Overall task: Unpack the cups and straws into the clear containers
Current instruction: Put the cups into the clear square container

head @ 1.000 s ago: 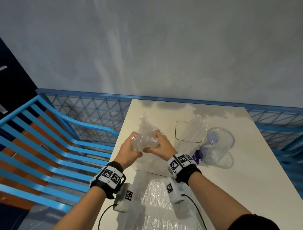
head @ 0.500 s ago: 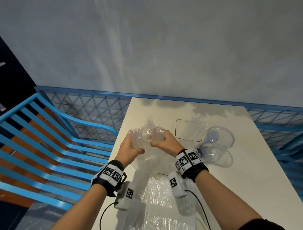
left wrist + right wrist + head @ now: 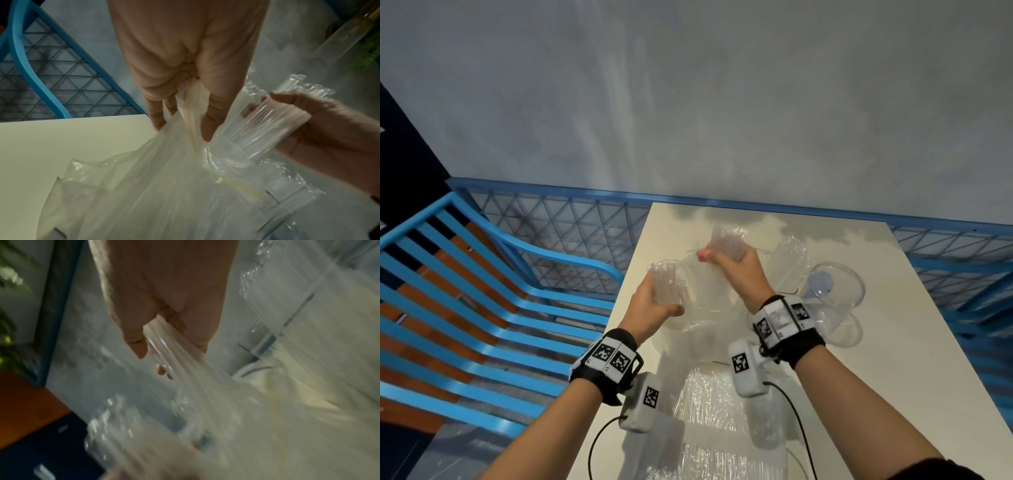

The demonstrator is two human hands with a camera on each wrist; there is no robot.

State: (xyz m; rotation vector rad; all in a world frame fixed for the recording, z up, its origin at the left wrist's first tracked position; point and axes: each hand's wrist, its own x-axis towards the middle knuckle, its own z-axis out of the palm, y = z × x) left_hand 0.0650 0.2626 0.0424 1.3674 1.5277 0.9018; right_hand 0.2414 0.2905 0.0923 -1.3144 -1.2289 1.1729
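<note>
I hold a clear plastic bag (image 3: 698,294) above the white table (image 3: 893,359), stretched taut between my hands. My left hand (image 3: 654,305) pinches one bunched side of the film (image 3: 164,186) between thumb and fingers (image 3: 207,126). My right hand (image 3: 729,265) grips the far side higher up. In the left wrist view the right hand (image 3: 318,129) is wrapped round a clear ribbed roll (image 3: 257,123) inside the film, which looks like stacked cups. The right wrist view is blurred and shows only the right hand (image 3: 164,345) clutching stretched film (image 3: 226,394).
A round clear container (image 3: 835,294) stands right of my hands, with something purple showing through it. A wrapped straw bundle (image 3: 791,260) leans in a rectangular clear container behind my right hand. Crinkled plastic wrap (image 3: 722,428) lies near me. A blue slatted chair (image 3: 500,291) stands to the left.
My hands were together on the bunched bag a second ago. They have pulled apart, the right hand going up and away and the left staying low, so the film is stretched wide.
</note>
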